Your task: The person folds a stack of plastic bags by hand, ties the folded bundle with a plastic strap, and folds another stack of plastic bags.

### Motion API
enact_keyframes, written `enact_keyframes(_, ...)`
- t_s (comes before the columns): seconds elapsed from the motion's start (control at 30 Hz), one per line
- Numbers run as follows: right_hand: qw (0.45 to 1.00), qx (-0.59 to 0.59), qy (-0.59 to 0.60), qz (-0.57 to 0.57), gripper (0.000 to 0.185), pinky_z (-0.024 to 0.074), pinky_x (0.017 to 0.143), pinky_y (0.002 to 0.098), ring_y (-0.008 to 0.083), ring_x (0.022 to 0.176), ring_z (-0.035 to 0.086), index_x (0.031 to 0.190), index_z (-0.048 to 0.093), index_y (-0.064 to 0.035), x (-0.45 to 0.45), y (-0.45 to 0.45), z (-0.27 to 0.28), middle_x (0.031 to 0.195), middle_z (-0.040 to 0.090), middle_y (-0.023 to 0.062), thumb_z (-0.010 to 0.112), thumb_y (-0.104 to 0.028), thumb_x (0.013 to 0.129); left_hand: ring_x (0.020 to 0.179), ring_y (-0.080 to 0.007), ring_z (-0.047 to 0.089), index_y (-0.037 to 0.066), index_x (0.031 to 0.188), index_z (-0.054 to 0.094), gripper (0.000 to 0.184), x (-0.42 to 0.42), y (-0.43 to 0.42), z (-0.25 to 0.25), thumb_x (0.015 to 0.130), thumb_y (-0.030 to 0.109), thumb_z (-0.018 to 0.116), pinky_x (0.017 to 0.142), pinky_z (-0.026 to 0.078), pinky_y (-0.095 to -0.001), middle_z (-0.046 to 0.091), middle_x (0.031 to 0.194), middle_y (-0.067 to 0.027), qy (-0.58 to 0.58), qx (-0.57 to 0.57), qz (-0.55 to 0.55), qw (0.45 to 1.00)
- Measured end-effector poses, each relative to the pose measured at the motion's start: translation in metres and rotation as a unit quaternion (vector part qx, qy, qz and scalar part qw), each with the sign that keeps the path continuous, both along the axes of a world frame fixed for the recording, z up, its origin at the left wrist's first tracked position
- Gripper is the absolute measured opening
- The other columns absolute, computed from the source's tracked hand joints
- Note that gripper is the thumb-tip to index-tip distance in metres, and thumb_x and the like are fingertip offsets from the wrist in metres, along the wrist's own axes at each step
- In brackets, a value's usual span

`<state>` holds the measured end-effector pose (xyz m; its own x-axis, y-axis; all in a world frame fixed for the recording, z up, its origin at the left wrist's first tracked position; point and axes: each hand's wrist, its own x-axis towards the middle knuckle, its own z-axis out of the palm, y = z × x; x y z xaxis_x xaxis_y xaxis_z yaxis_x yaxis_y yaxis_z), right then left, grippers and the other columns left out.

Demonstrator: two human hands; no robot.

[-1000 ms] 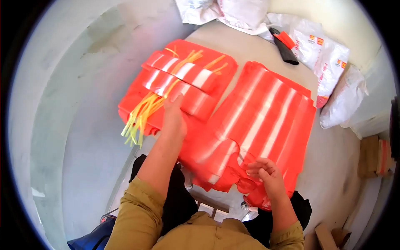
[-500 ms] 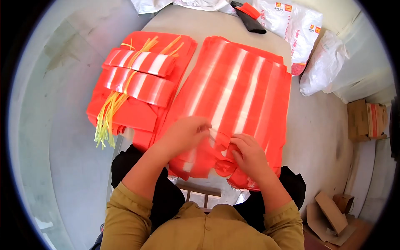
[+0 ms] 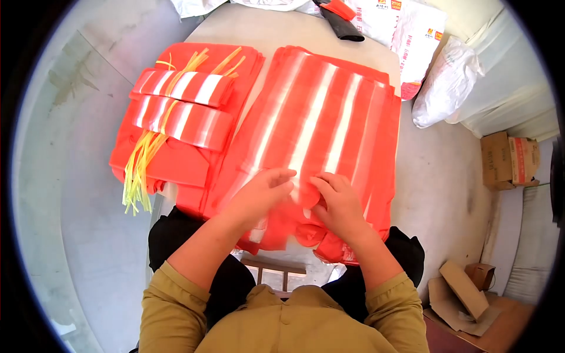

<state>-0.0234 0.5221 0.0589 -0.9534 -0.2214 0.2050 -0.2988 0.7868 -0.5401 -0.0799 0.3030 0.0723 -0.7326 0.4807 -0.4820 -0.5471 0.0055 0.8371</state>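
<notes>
A stack of flat red plastic bags (image 3: 368, 117) with white stripes lies in front of me, its near edge crumpled and uneven. Over its near part, my left hand (image 3: 265, 191) has its fingers bent together at a bag's edge; that edge is blurred. Close by on the right, my right hand (image 3: 340, 203) curls thumb and fingers round a loose fold of the top bag. A small gap parts the two hands. To the left, folded striped bundles (image 3: 182, 122) rest on another red pile (image 3: 170, 159), with yellow plastic strips (image 3: 141, 167) across them.
White printed sacks (image 3: 406, 35) and a dark tube-like item (image 3: 341, 23) with a red piece are at the table's far end. A white bag (image 3: 447, 82) stands at the right. Cardboard boxes (image 3: 500, 159) and opened cardboard (image 3: 462, 297) sit further right.
My right hand has moved up and left, closer to my left hand, with the bag's fold shifting under it. The whole view has shifted slightly; the piles stay put.
</notes>
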Motion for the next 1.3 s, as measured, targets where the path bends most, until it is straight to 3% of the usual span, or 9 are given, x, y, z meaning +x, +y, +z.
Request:
enact_keyframes(0.1,1.000,-0.014,0.012,-0.014,0.043,0.0533,0.094,0.0432,0.0362,0.114,0.061,0.122,0.067,-0.0032,-0.004,-0.011,0.008,0.122,0.065,0.0127,0.074,-0.004,0.080,0.090,-0.0065,0.060,-0.001,0.143,0.055,0.043,-0.002,-0.005,0.003,0.104,0.017,0.060,0.074,0.048,-0.0225,0.065,0.122,-0.0050,-0.047,0.080,0.007,0.996)
enact_keyframes(0.23,0.988,-0.132,-0.035,-0.075,0.023,0.0536,0.088,0.0364,0.0249,0.099,0.066,0.113,0.069,0.0000,-0.012,-0.003,-0.018,0.106,0.070,0.0078,0.072,-0.009,0.092,0.091,-0.0078,0.061,0.000,0.141,0.057,0.040,-0.003,-0.010,0.006,0.105,0.018,0.059,0.078,0.048,-0.0234,0.065,0.126,-0.0056,-0.028,0.090,0.015,0.995)
enact_keyframes(0.4,0.837,-0.442,-0.255,-0.195,0.023,0.0479,0.073,0.0240,0.0057,0.082,0.058,0.107,0.071,-0.0022,-0.020,0.001,-0.001,0.092,0.066,-0.0031,0.060,-0.022,0.107,0.103,-0.0111,0.062,0.003,0.138,0.059,0.037,-0.006,-0.011,-0.001,0.107,0.022,0.058,0.094,0.050,-0.0264,0.066,0.130,-0.0056,0.062,0.027,0.203,0.977)
enact_keyframes(0.53,0.820,-0.476,-0.237,-0.210,0.023,0.0393,0.060,0.0218,0.0030,0.067,0.048,0.099,0.071,-0.0059,-0.024,0.004,-0.009,0.077,0.059,-0.0073,0.059,-0.024,0.107,0.127,-0.0168,0.053,0.006,0.147,0.048,0.045,-0.020,-0.026,-0.006,0.109,0.030,0.053,0.106,0.053,-0.0365,0.050,0.145,-0.0069,0.049,0.022,0.247,0.967)
enact_keyframes(0.6,0.802,-0.493,-0.272,-0.199,0.024,0.0397,0.061,0.0219,0.0032,0.068,0.049,0.099,0.071,-0.0051,-0.023,0.007,0.000,0.079,0.060,-0.0068,0.059,-0.024,0.107,0.136,-0.0182,0.046,0.009,0.152,0.043,0.049,-0.020,-0.023,0.011,0.110,0.033,0.051,0.109,0.051,-0.0374,0.041,0.153,-0.0072,0.022,0.015,0.263,0.964)
enact_keyframes(0.7,0.801,-0.496,-0.277,-0.189,0.024,0.0418,0.063,0.0220,0.0036,0.071,0.052,0.100,0.072,-0.0040,-0.021,0.012,-0.004,0.083,0.063,-0.0053,0.060,-0.024,0.107,0.148,-0.0175,0.033,0.007,0.156,0.038,0.055,-0.025,-0.020,0.007,0.111,0.038,0.046,0.118,0.035,-0.0328,0.041,0.157,-0.0096,-0.002,0.060,0.266,0.962)
enact_keyframes(0.8,0.802,-0.508,-0.257,-0.180,0.024,0.0448,0.068,0.0227,0.0041,0.076,0.056,0.101,0.073,-0.0035,-0.021,0.011,-0.010,0.088,0.067,-0.0039,0.060,-0.023,0.107,0.142,-0.0175,0.040,0.006,0.156,0.037,0.055,-0.034,-0.017,0.001,0.110,0.034,0.048,0.118,0.033,-0.0329,0.046,0.152,-0.0100,0.039,0.068,0.279,0.957)
enact_keyframes(1.1,0.779,-0.548,-0.259,-0.163,0.020,0.0495,0.080,0.0248,0.0073,0.089,0.062,0.110,0.073,-0.0016,-0.019,0.007,-0.006,0.099,0.071,-0.0012,0.061,-0.018,0.105,0.115,-0.0136,0.054,0.004,0.154,0.039,0.063,-0.049,-0.046,-0.026,0.101,0.025,0.066,0.104,0.041,-0.0331,0.057,0.128,-0.0072,0.107,-0.077,0.170,0.977)
enact_keyframes(1.3,0.810,-0.512,-0.245,-0.146,0.021,0.0530,0.088,0.0290,0.0120,0.101,0.065,0.117,0.069,0.0020,-0.015,0.000,0.000,0.109,0.071,0.0046,0.060,-0.012,0.104,0.118,-0.0164,0.055,0.012,0.159,0.035,0.079,-0.026,-0.064,0.020,0.090,0.018,0.073,0.101,0.046,-0.0379,0.061,0.124,-0.0094,0.118,-0.266,0.029,0.956)
